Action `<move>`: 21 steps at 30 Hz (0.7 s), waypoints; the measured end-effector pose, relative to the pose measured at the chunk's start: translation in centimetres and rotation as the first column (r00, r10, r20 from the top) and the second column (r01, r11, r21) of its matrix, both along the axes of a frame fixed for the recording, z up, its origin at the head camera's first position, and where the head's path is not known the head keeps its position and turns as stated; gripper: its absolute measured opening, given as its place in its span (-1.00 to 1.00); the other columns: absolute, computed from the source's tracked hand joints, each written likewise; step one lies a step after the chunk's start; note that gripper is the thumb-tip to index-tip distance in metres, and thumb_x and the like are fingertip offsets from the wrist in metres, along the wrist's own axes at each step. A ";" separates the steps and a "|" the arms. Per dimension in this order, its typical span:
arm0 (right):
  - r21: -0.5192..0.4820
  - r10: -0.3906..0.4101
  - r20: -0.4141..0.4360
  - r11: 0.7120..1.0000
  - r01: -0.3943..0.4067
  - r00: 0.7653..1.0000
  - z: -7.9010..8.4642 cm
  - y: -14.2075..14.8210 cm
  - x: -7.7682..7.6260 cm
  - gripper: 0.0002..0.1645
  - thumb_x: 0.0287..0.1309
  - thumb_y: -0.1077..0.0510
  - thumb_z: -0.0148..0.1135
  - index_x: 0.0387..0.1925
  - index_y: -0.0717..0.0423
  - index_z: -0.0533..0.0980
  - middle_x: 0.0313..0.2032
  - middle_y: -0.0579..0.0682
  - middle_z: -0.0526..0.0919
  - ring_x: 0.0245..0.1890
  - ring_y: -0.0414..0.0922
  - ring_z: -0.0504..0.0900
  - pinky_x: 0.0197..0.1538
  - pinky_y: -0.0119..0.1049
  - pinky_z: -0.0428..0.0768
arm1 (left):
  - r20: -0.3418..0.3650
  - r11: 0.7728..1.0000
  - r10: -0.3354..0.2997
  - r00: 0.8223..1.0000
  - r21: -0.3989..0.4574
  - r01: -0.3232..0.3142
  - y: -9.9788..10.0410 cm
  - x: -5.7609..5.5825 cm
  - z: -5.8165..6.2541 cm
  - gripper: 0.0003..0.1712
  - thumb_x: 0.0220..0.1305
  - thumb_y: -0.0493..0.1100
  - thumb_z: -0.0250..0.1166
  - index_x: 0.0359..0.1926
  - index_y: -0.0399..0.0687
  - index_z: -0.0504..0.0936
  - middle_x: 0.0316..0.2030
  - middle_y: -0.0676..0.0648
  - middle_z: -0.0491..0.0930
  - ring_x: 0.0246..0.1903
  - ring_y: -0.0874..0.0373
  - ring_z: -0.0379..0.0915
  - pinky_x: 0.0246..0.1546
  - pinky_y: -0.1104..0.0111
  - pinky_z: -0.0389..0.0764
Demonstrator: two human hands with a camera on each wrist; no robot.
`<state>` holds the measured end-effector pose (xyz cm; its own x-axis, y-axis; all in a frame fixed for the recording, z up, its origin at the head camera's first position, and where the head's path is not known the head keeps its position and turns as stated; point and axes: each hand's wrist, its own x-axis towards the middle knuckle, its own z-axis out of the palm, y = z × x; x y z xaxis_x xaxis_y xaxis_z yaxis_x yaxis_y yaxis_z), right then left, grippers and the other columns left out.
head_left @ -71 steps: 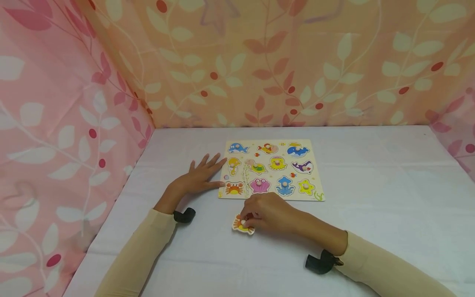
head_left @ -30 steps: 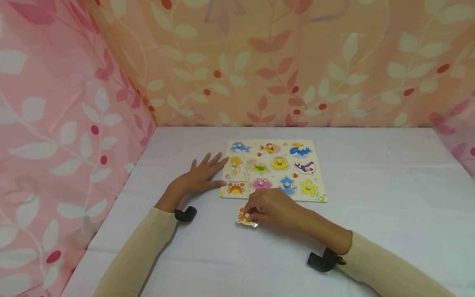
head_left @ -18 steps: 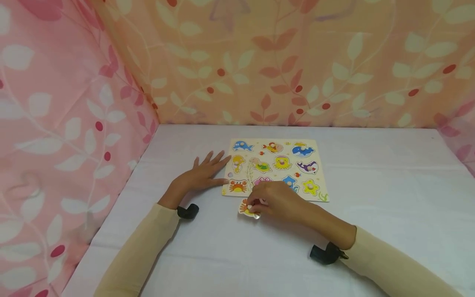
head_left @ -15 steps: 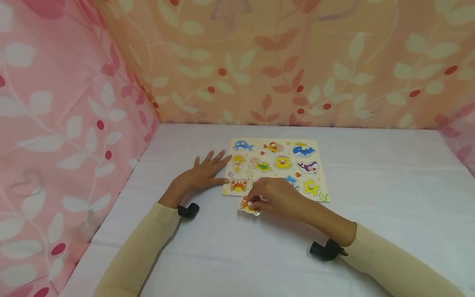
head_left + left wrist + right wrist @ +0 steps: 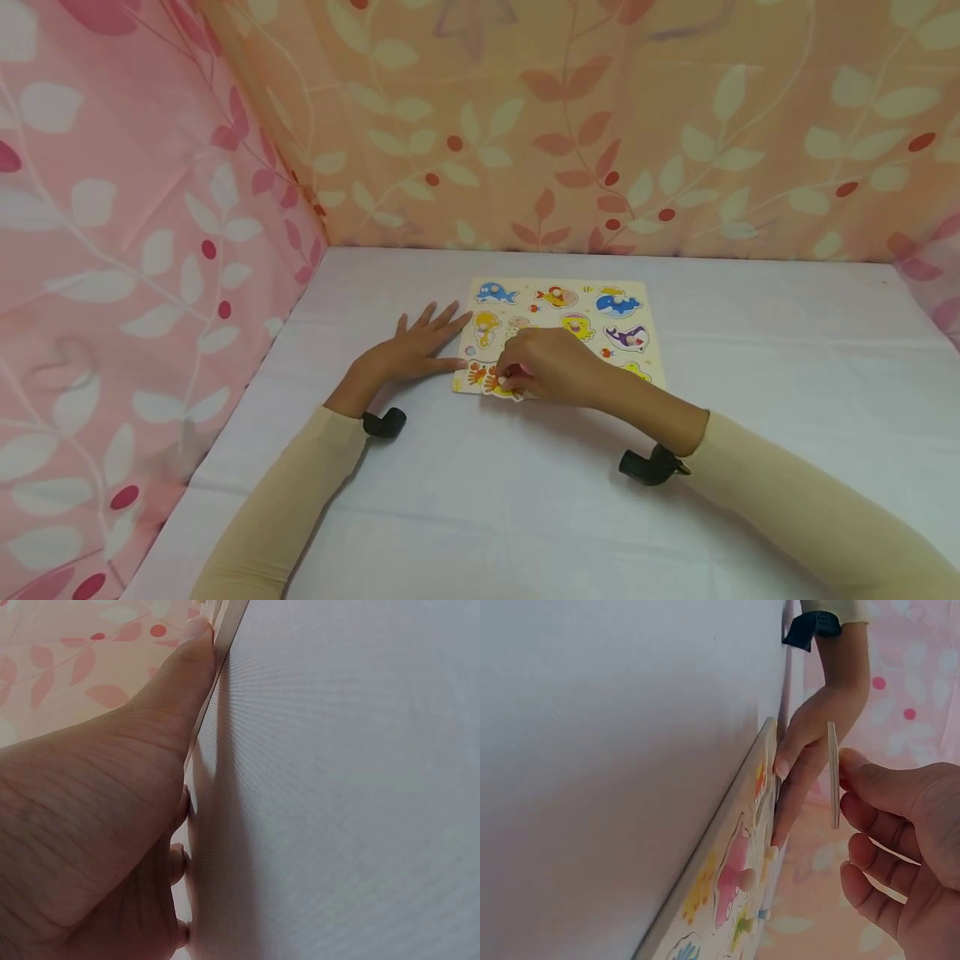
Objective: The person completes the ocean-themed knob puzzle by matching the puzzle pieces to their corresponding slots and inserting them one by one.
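In the head view my right hand [image 5: 551, 365] pinches the knob of a crab puzzle piece [image 5: 497, 387]. The right wrist view shows that crab piece [image 5: 834, 776] edge-on, raised off the board. It overlaps the lower left of the peg puzzle board [image 5: 588, 305], beside the printed crab recess [image 5: 475, 372], which it partly covers. My left hand [image 5: 412, 346] lies with fingers spread at the board's left edge, thumb and fingertips touching it. Beneath my right hand the shell, squid and most of the turtle are hidden.
Other knobbed sea animals sit in the board, among them a whale [image 5: 617, 303], an orca [image 5: 627, 337] and a seahorse [image 5: 486, 328]. White cloth [image 5: 465, 500] covers the table. Patterned curtains [image 5: 480, 125] stand behind and at the sides.
My right hand has carried the crab piece from the cloth in front of the board up over its lower left edge. The left hand stays at the board's left side.
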<state>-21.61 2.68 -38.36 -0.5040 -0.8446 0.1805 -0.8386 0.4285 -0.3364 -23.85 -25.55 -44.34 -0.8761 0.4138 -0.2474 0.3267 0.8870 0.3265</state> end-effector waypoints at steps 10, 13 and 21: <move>0.049 -0.016 0.040 0.999 0.014 0.999 -0.2 -1.5 -1.4 -0.85 0.16 0.06 0.51 -0.21 -0.10 0.76 -0.38 -0.27 0.67 -0.32 -0.26 0.51 -0.24 -0.36 0.53 | 0.004 1.000 0.003 1.000 -0.003 -0.003 -0.1 0.0 0.0 0.03 0.32 0.50 0.09 0.63 0.44 -0.19 0.63 0.06 -0.37 0.58 -0.14 -0.61 0.38 -0.35 -0.47; 0.075 -0.018 0.045 0.997 0.014 0.999 -0.7 -2.1 -2.0 -0.85 0.17 0.04 0.50 -0.20 -0.10 0.76 -0.38 -0.26 0.67 -0.33 -0.26 0.51 -0.23 -0.37 0.54 | 0.005 1.000 0.005 1.000 -0.001 -0.005 -0.1 0.0 0.0 0.03 0.32 0.50 0.10 0.63 0.44 -0.19 0.63 0.05 -0.37 0.58 -0.15 -0.61 0.38 -0.35 -0.49; 0.121 -0.024 0.054 0.993 0.017 0.998 -1.3 -3.2 -2.7 -0.81 0.18 0.05 0.49 -0.15 -0.08 0.77 -0.31 -0.21 0.73 -0.33 -0.25 0.54 -0.19 -0.37 0.56 | 0.005 1.000 -0.005 1.000 0.005 0.005 0.0 0.1 0.1 0.01 0.36 0.48 0.06 0.63 0.43 -0.20 0.63 0.04 -0.38 0.57 -0.15 -0.61 0.38 -0.36 -0.49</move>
